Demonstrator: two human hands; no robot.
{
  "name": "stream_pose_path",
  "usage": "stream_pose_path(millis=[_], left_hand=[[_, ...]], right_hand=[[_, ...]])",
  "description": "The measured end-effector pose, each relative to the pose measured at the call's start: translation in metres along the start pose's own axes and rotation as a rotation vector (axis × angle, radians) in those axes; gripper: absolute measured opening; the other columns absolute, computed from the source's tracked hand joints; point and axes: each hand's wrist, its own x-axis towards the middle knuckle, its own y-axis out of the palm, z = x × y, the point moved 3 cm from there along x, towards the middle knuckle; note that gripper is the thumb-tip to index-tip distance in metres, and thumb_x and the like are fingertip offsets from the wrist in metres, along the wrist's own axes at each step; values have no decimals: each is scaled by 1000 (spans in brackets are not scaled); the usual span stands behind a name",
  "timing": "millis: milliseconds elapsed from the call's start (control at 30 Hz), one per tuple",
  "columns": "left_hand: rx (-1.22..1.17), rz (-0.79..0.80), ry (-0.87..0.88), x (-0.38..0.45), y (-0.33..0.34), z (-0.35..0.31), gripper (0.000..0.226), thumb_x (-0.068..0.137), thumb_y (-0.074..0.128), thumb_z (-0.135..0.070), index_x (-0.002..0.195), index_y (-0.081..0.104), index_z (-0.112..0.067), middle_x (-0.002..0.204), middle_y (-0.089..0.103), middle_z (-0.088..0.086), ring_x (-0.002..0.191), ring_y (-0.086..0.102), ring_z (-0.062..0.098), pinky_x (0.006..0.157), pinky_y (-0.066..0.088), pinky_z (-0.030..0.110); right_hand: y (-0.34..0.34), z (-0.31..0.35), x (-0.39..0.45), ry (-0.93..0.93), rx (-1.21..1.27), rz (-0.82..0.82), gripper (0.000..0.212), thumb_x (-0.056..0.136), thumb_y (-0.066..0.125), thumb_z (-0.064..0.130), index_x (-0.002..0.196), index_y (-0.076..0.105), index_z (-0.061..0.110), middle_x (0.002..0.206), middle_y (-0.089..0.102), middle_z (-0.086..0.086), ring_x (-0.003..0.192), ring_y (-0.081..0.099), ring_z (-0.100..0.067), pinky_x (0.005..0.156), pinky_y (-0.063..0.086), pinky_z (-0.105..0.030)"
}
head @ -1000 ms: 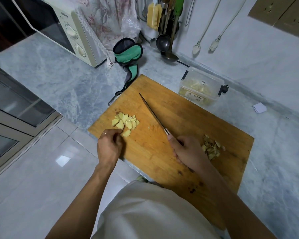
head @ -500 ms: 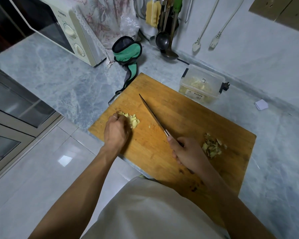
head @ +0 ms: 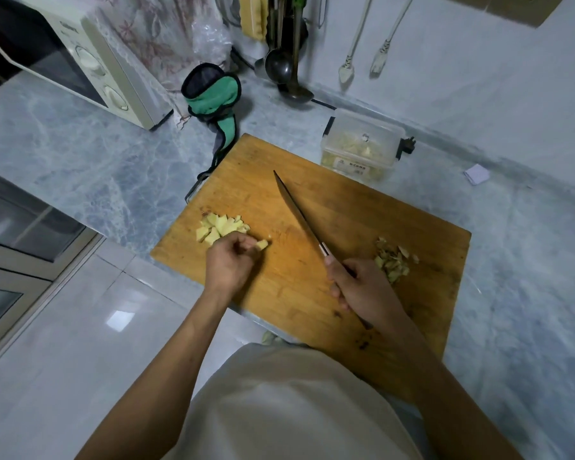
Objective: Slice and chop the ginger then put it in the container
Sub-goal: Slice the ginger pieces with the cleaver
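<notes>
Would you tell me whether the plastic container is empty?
Not empty: pale ginger pieces show through the clear container walls, behind the cutting board.

A cream microwave (head: 80, 61) sits at the back left of a grey marble counter (head: 80, 154). Beside it lies a green oven mitt (head: 214, 96). Dark ladles (head: 284, 66) hang against the wall, and a small folded paper (head: 477, 174) lies at the right.

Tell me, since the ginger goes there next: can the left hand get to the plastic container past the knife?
Probably yes. The container stands open beyond the cutting board's far edge. The knife in the right hand lies across the direct line, so the left hand, pinching a ginger piece, must pass over it.
</notes>
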Motion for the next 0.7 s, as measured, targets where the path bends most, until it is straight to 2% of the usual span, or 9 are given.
stream_pose_path(millis=[100,133,200,267,333,433,567,633,700], left_hand=[[134,5,214,-14,20,-9,17,87,62,4,92,71,-10,92,70,-1,73,56,5,70,38,0],[193,6,313,-18,25,-9,19,86,60,5,95,71,-8,97,70,3,76,57,9,72,38,2],[324,81,456,-24,37,-4,22,86,58,3,101,71,-7,108,69,8,90,62,19,82,49,21],[445,140,510,-28,45,3,22,86,61,-5,105,72,-8,114,69,7,104,61,26,85,52,29],[450,160,503,-32,45,7,20,86,65,-14,103,74,-11,114,70,4,109,58,24,87,44,23],[336,145,388,-32,38,7,21,87,68,-16,107,75,-14,107,72,2,105,59,22,84,36,15],[320,184,272,-26,38,-6,38,87,71,-14,124,68,-17,105,66,-2,98,60,16,85,37,13],[395,201,222,-21,44,-10,31,87,71,-16,117,72,-18,112,67,2,96,64,19,85,44,17],[405,194,176,-19,49,-11,19,86,70,-12,104,76,-17,109,71,2,92,66,18,82,44,16]], right_hand=[[-7,-4,-2,-2,-34,-31,61,101,51,49,81,64,-6,61,64,-5,49,57,-16,50,48,-28],[-9,-5,-3,-9,-43,-44,60,101,51,49,80,64,-5,60,64,-3,48,58,-15,50,48,-28],[-11,-8,-6,-15,-45,-58,59,102,50,48,78,65,-4,58,63,-3,46,58,-13,51,48,-27],[-12,-10,-8,-12,-26,-59,57,102,50,48,79,65,-3,58,62,-1,47,57,-12,52,47,-27],[-13,-12,-9,-8,-6,-67,57,101,50,49,80,64,-3,59,62,0,48,57,-12,52,46,-28],[-15,-14,-9,-16,-1,-85,58,101,51,48,81,64,-5,59,62,-1,47,56,-13,51,47,-29],[-16,-17,-7,-14,10,-79,59,101,51,49,80,62,-5,59,62,-1,48,56,-14,50,46,-28],[-17,-19,-7,-17,11,-76,57,101,52,48,78,62,-3,58,62,0,47,56,-13,50,45,-27],[-18,-19,-7,-25,2,-75,56,101,52,47,78,62,-3,58,62,0,47,56,-12,50,45,-25]])
